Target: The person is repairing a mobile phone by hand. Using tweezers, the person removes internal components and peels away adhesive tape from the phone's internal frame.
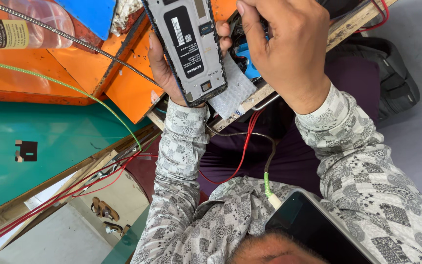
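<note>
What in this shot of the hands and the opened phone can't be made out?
Head view only:
- Opened phone: top end cut off by the frame's upper edge.
- Right hand: fingertips out of frame; any grip unseen.
- Left hand: palm hidden behind the phone.
- Blue part: mostly covered by the right hand.

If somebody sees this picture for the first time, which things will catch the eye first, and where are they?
At top centre, the left hand holds an opened phone frame, its grey inner side facing the camera, while the right hand works at its upper edge. The bright orange bench fills the upper left, with red wires hanging below it. A dark phone lies at the bottom right, near the patterned sleeves.
</note>
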